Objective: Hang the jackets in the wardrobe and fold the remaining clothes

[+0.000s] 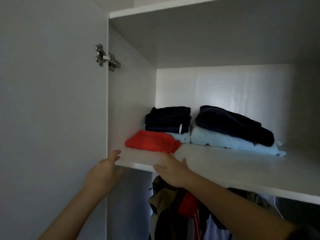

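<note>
A folded red garment (152, 142) lies at the left front of the white wardrobe shelf (225, 163). Behind it sits a folded dark navy piece (167, 121) on a light blue one. To the right, another dark navy garment (233, 123) rests on a folded light blue garment (225, 141). My right hand (170, 168) is flat, fingers straight, at the shelf's front edge just below the red garment. My left hand (105, 170) is raised with relaxed fingers at the shelf's left corner, holding nothing. Jackets (173, 205) hang below the shelf.
The wardrobe door (52, 110) stands open at the left, with a metal hinge (107, 58) on its inner edge. A second shelf (190, 7) runs overhead. The right half of the clothes shelf is bare board.
</note>
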`<move>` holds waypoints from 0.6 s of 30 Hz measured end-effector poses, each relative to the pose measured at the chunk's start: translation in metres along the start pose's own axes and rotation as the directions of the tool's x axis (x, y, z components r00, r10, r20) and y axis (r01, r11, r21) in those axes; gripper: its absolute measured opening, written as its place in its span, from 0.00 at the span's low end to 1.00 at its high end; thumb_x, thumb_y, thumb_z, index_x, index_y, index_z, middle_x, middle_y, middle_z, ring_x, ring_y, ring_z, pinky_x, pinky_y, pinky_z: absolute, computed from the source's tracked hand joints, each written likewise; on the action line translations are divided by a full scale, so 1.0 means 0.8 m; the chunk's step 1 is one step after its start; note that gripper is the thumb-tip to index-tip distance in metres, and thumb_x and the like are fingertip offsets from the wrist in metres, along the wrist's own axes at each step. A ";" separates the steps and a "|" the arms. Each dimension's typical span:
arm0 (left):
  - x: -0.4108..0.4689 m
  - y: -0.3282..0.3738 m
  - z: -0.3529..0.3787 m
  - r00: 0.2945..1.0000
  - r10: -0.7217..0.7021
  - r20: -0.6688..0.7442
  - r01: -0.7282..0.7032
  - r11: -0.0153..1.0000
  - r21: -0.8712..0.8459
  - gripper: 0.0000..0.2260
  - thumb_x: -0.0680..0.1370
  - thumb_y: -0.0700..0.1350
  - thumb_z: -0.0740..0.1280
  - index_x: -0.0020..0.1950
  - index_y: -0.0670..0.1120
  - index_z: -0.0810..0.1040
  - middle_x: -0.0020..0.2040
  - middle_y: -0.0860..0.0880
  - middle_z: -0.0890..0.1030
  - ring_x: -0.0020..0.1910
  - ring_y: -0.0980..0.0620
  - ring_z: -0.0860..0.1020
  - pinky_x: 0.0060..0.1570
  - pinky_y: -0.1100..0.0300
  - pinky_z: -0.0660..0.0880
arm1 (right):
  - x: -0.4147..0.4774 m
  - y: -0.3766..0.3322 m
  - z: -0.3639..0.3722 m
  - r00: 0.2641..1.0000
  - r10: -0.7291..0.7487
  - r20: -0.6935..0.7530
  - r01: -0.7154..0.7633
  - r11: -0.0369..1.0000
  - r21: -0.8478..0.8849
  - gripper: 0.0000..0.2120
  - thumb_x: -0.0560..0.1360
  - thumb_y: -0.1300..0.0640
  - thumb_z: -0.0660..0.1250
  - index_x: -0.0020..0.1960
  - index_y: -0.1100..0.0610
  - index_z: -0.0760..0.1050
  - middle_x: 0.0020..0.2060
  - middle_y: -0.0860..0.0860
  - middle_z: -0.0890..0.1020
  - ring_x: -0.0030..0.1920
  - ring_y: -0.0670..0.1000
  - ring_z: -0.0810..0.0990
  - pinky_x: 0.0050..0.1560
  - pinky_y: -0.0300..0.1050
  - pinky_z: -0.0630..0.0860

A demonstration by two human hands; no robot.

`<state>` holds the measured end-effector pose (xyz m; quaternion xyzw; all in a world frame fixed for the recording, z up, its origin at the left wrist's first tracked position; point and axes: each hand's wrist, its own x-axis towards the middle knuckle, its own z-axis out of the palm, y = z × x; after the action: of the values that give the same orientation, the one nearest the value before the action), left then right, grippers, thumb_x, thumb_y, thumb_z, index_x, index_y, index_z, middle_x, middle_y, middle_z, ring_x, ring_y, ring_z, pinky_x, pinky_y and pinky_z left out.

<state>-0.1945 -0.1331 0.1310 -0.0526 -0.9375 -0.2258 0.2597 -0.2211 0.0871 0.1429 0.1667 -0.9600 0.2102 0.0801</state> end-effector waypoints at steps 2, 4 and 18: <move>-0.065 0.006 -0.027 0.999 -0.017 -0.030 0.017 1.000 0.001 0.24 0.77 0.47 0.66 0.72 0.50 0.63 0.67 0.53 0.75 0.63 0.48 0.75 0.56 0.58 0.70 | -0.046 -0.024 0.016 0.997 -0.033 -0.076 0.036 0.998 0.043 0.27 0.81 0.46 0.51 0.77 0.49 0.49 0.77 0.49 0.53 0.77 0.51 0.49 0.73 0.59 0.35; -0.119 0.007 -0.057 0.999 -0.010 -0.042 0.011 0.999 0.031 0.22 0.77 0.47 0.65 0.70 0.50 0.66 0.66 0.53 0.75 0.63 0.49 0.75 0.57 0.59 0.70 | -0.090 -0.047 0.036 0.990 -0.057 -0.133 0.070 0.992 0.100 0.27 0.81 0.47 0.53 0.77 0.50 0.51 0.77 0.49 0.55 0.77 0.50 0.49 0.73 0.58 0.35; -0.306 -0.082 -0.246 0.800 0.395 -0.451 -0.309 0.916 0.254 0.14 0.75 0.44 0.57 0.46 0.40 0.82 0.59 0.42 0.80 0.66 0.40 0.72 0.69 0.42 0.62 | -0.269 -0.272 0.194 0.980 -0.175 0.098 0.114 0.888 0.446 0.36 0.75 0.44 0.62 0.77 0.44 0.45 0.76 0.46 0.56 0.75 0.53 0.57 0.74 0.60 0.51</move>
<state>0.0925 -0.2760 0.1299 -0.1451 -0.8289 -0.0996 0.5310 0.0432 -0.1047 0.0372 0.2653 -0.8761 0.4024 -0.0093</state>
